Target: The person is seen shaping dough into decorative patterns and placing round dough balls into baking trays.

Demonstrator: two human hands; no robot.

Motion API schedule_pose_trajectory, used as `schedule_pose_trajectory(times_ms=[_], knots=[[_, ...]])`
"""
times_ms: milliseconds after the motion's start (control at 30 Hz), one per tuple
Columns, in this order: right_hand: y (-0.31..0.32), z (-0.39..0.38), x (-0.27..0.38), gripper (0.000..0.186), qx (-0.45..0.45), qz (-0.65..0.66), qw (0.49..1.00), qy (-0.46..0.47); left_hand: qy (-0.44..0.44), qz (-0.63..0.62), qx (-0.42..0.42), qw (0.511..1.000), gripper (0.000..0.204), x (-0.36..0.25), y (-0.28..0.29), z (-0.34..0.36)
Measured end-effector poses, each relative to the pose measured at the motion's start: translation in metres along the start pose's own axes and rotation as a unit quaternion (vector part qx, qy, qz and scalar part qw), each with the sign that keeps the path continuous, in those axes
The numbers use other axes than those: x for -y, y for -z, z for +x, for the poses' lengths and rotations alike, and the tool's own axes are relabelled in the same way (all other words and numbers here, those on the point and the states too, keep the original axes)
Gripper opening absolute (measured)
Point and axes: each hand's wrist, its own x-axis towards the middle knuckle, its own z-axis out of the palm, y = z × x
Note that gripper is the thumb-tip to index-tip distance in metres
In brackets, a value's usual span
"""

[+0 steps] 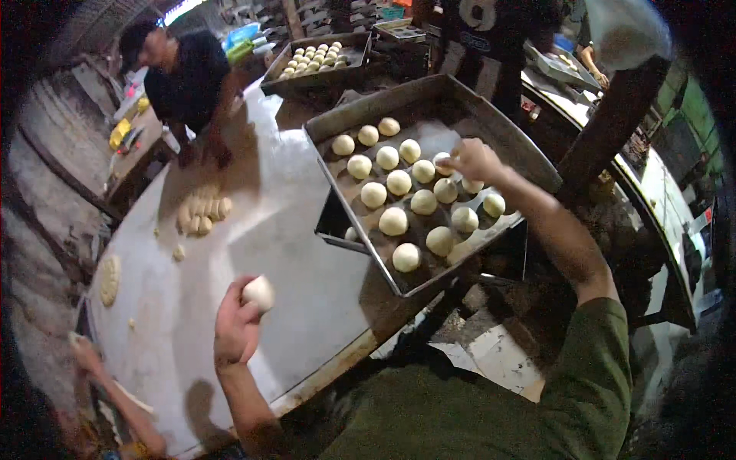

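Observation:
My left hand is raised over the pale worktable, its fingers closed around a round white dough ball. My right hand reaches over a deep metal tray on the right. Its fingers are pinched at a dough ball in the tray; the fingertips partly cover that ball. Several more smooth dough balls sit in spaced rows on the tray's floor, with the nearest one by the front corner.
Another metal tray lies beneath this one. Cut dough pieces cluster on the table, with a flat dough strip farther left. A second tray of balls stands behind. A person leans over the far-left side; another person's arm enters lower left.

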Motion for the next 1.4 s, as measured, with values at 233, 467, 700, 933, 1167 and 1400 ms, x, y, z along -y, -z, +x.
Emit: schedule_pose_trajectory(times_ms=[233, 467, 700, 933, 1167, 1400], knots=[[0.107, -0.145, 0.031, 0.029, -0.41, 0.346, 0.837, 0.107, -0.341, 0.31, 0.14, 0.876, 0.033, -0.055, -0.225, 0.166], [0.047, -0.283, 0.032, 0.047, -0.508, 0.471, 0.721, -0.021, -0.342, 0.688, -0.051, 0.638, 0.06, 0.108, -0.312, 0.312], [0.008, -0.245, 0.155, 0.022, 0.246, 0.51, 0.779, 0.27, -0.371, 0.31, -0.047, 0.874, 0.024, -0.042, -0.057, 0.24], [-0.318, -0.168, 0.322, 0.021, 0.164, 0.413, 0.873, 0.203, 0.099, 0.676, -0.253, 0.685, 0.063, 0.168, 0.222, -0.083], [-0.397, 0.109, 0.451, 0.045, -0.137, 0.208, 0.963, 0.105, 0.18, 0.67, -0.283, 0.662, 0.064, 0.171, 0.216, -0.209], [-0.384, 0.276, 0.529, 0.028, 0.065, 0.527, 0.841, 0.102, 0.198, 0.512, -0.264, 0.793, 0.063, 0.157, 0.22, -0.193]])
